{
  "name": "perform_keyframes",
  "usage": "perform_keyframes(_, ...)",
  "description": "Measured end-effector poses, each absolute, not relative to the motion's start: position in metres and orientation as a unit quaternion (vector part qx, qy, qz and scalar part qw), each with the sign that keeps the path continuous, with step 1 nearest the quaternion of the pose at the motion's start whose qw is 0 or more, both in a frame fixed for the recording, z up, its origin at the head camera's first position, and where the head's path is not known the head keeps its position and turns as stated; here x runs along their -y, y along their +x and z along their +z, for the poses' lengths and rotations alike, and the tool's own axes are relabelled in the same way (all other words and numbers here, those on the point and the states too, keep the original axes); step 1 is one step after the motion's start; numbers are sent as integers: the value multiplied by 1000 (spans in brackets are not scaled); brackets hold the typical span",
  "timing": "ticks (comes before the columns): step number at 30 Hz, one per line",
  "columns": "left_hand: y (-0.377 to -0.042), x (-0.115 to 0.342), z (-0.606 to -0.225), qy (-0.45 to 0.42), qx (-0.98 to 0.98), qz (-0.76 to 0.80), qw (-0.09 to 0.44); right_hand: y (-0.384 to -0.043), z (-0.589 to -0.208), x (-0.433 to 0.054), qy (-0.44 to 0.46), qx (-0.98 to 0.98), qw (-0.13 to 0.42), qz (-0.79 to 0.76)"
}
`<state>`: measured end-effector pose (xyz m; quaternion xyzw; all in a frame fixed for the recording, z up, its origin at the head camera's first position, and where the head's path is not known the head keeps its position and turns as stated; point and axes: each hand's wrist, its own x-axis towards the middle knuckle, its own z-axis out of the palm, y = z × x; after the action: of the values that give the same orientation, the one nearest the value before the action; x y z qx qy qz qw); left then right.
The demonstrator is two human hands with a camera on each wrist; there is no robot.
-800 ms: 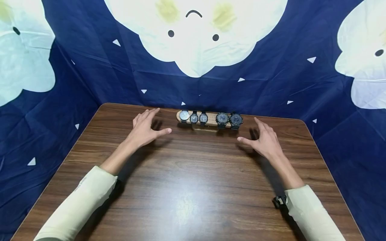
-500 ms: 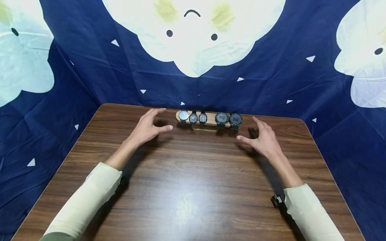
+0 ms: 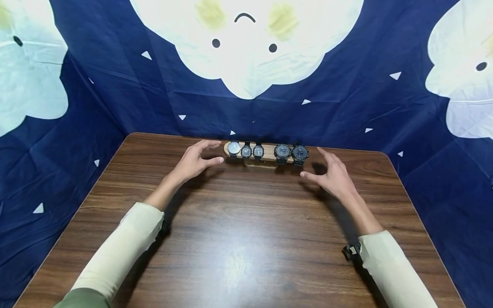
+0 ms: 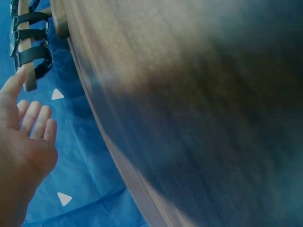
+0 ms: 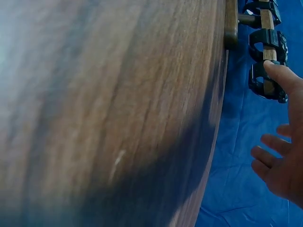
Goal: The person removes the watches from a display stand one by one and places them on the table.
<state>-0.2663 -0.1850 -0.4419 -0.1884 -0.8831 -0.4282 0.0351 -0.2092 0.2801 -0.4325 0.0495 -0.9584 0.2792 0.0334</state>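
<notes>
A wooden watch stand point(image 3: 269, 152) bears several dark wristwatches near the far table edge. At its left end sits a watch with a pale face point(image 3: 233, 148); two chunky black watches, one of them the outermost watch point(image 3: 299, 152), sit toward the right end. My left hand point(image 3: 194, 161) is just left of the stand, thumb and fingers spread apart and holding nothing. On the other side, my right hand point(image 3: 334, 174) is likewise spread, a little right of the stand. The left wrist view shows the bar's end point(image 4: 30, 81) beyond my thumb, with black straps around the bar.
The brown wood-grain table point(image 3: 231, 222) reaches back to a dark blue cloth point(image 3: 146, 102) with white cloud shapes. The cloth also hangs along both sides. A small black clasp point(image 3: 349, 252) shows at my right sleeve.
My left hand has moved right, closer to the stand's left end. My right hand has shifted slightly left toward the other end. The stand and watches stay in place.
</notes>
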Motion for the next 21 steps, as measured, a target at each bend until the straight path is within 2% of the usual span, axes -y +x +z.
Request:
perform_keyframes(13, -278, 181, -450, -197, 861, -467, 30, -224, -434, -272, 79, 940, 59, 325)
perform_keyframes(21, -280, 177, -448, -209, 860, -465, 31, -228, -438, -267, 57, 921, 46, 383)
